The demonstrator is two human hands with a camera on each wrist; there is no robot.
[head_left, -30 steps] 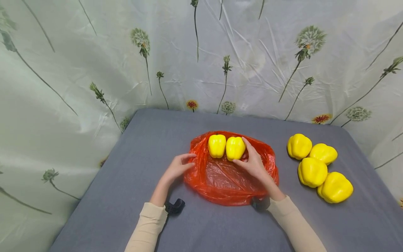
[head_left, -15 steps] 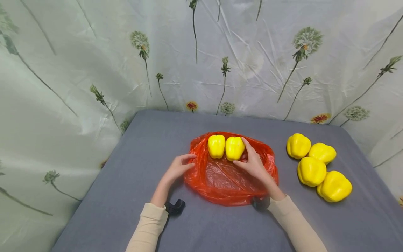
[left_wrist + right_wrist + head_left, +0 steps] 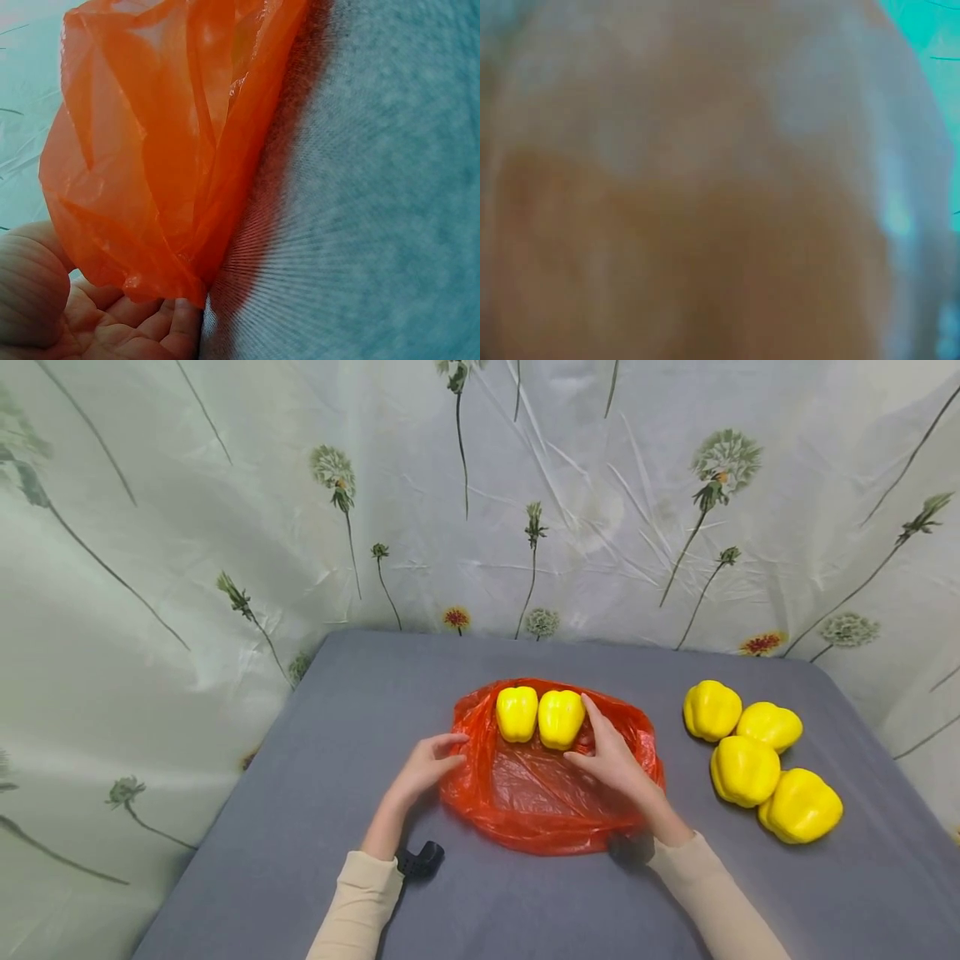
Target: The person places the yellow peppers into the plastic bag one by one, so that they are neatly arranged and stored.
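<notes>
Head view gives me the grey desk (image 3: 315, 793) first, with the red plastic bag (image 3: 540, 793) lying flat at its middle. Two yellow peppers (image 3: 538, 717) sit side by side on the bag's far part, and four more peppers (image 3: 757, 760) cluster near the desk's right edge. My right hand (image 3: 615, 760) rests on the bag, fingers straight, forefinger and thumb against the nearer pepper's right side. My left hand (image 3: 423, 768) lies relaxed, fingertips touching the bag's left edge, gripping nothing.
</notes>
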